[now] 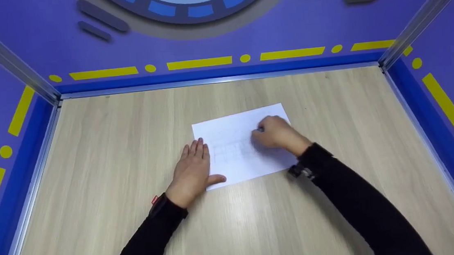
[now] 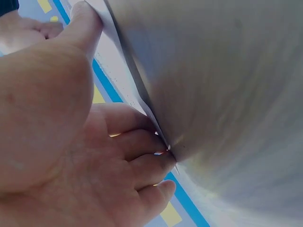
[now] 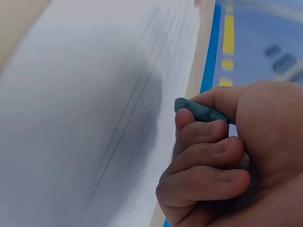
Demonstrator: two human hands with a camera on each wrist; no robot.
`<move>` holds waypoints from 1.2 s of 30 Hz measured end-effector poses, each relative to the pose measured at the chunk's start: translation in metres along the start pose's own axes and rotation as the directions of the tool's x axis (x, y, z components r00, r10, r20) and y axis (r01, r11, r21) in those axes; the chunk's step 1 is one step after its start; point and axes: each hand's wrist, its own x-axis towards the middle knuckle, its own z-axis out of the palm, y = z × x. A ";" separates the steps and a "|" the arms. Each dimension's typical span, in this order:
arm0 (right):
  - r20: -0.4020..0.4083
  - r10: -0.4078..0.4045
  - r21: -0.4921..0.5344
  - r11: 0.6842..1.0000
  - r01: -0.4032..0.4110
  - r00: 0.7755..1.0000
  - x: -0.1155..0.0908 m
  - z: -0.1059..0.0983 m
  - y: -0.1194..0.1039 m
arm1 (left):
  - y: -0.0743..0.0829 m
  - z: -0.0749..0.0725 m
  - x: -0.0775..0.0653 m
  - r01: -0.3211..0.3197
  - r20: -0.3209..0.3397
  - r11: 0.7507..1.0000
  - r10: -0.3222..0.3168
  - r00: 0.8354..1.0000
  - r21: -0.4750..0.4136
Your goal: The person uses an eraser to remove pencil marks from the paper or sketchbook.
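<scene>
Two hands, head view: your left hand [image 1: 192, 171] and your right hand [image 1: 277, 133] are at a white sheet [image 1: 239, 171], which lies slightly turned on the wood-grain table [image 1: 113, 186].
Left hand, head view: it lies flat over the sheet's left edge, fingers extended side by side, thumb spread out to the near left corner; you grip nothing with it.
Right hand, head view: it is over the right part of the sheet, fingers curled, with a small teal piece [image 1: 260, 129] just showing at the fingertips.
Marks on the sheet, head view: faint grey lines [image 1: 229, 150] run across the middle, between your hands.
Surroundings, head view: you wear black sleeves [image 1: 352, 198]; purple panels [image 1: 220, 46] with yellow marks [image 1: 199, 63] stand around the table.
Sheet edge, left wrist view: it runs from your thumb to your fingertips, your palm facing the camera; your right hand shows small and blurred at the upper left.
Teal piece, right wrist view: you pinch it between thumb and forefinger, one blunt end poking out, your other fingers folded beneath.
Lines and shadow, right wrist view: thin straight lines cross the sheet under a soft dark shadow [image 3: 118, 80]; whether the piece touches the paper you cannot tell.
</scene>
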 end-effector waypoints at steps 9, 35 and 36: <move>0.099 -0.105 -0.091 0.989 0.115 0.989 0.022 0.055 -0.083 | 0.001 0.003 0.001 -0.026 -0.033 1.000 0.026 0.999 -0.007; -0.055 0.035 -0.066 0.997 -0.039 0.998 -0.015 -0.023 0.058 | 0.000 -0.001 -0.002 -0.008 -0.010 1.000 0.008 1.000 -0.011; -0.054 0.034 -0.057 0.998 -0.037 0.998 -0.014 -0.021 0.053 | 0.000 -0.001 -0.002 -0.008 -0.008 1.000 0.008 1.000 -0.011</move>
